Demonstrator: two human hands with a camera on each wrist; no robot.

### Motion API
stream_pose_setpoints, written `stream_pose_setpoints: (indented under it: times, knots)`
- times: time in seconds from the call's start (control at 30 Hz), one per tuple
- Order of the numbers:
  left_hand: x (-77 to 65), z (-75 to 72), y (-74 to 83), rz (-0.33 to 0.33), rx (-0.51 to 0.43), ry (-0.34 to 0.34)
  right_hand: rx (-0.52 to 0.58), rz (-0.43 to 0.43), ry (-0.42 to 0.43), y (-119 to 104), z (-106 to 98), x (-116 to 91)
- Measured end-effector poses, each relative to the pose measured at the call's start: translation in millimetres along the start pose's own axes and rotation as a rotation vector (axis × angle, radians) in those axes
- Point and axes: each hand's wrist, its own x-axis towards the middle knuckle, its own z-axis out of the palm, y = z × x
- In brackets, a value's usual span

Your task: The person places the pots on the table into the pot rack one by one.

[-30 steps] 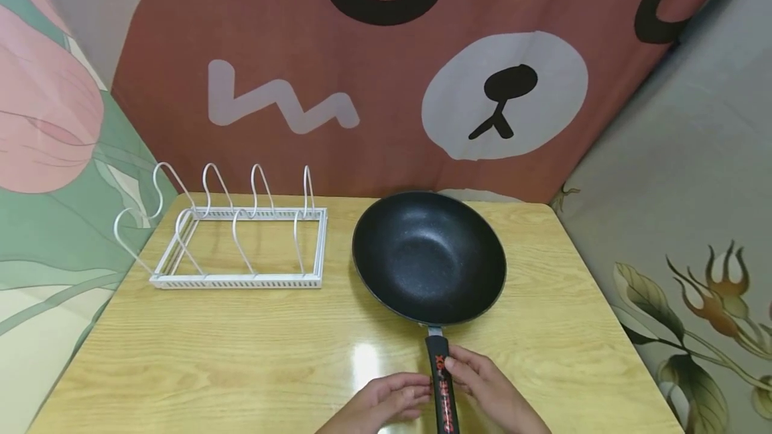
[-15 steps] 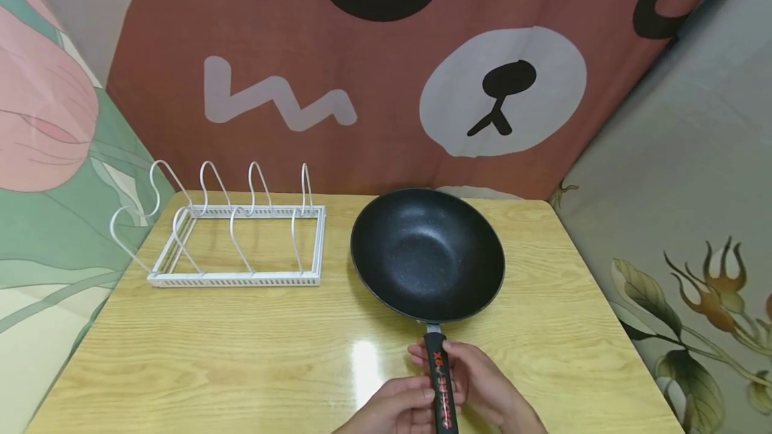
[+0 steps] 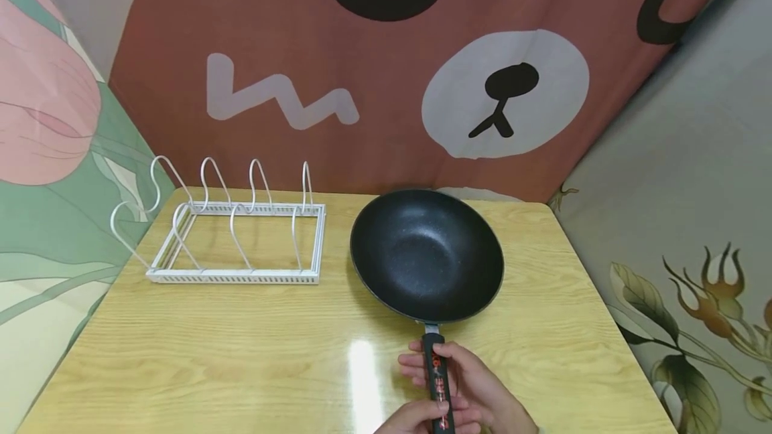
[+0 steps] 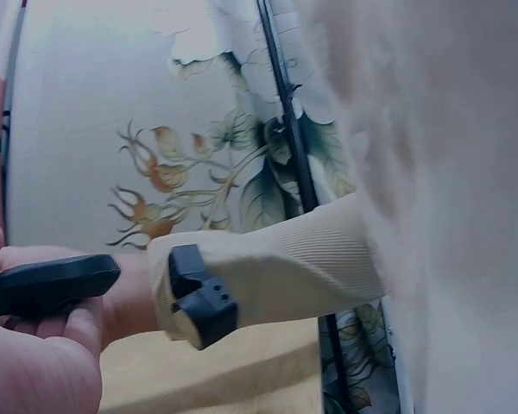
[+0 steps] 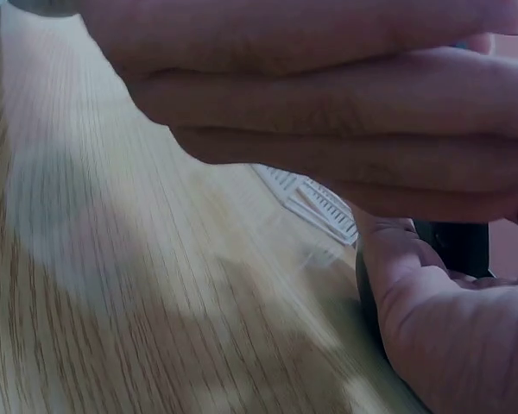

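A black wok (image 3: 425, 256) with a long black handle (image 3: 437, 380) rests on the wooden table, its bowl facing up. My right hand (image 3: 479, 380) holds the handle near the bowl, thumb on top and fingers passing underneath to the left. Closer to me, my left hand (image 3: 413, 417) grips the handle's end with its thumb across the top. In the left wrist view the handle's end (image 4: 52, 283) lies over the left hand's fingers. Large right-hand fingers (image 5: 328, 103) hide most of the handle in the right wrist view.
A white rack (image 3: 235, 277) with several curved wire dividers stands to the left on the table (image 3: 229, 353). Behind the table hangs a red-brown printed curtain (image 3: 271, 19). A floral curtain (image 3: 693, 220) hangs on the right side.
My right fingers have reached under the handle and show on its left side. The left hand has moved right and closer to me, taking hold of the handle's end. The wok has hardly moved.
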Motion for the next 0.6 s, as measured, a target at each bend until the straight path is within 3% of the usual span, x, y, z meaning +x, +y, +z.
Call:
stream_pose_setpoints:
  times: [0.23,0.43,0.6]
  knots:
    - [0.8,1.7,-2.8,0.015,0.034,0.042,0.078,-0.008,-0.076,-2.6,-3.2,2.0]
    - [1.6,0.1,-0.6,-0.009,-0.025,-0.024,0.147,-0.020,-0.171,-1.3,-6.7,5.1]
    - [2.6,-1.1,1.9,-0.039,-0.013,-0.066,0.184,0.004,-0.149,-1.6,-4.2,6.7]
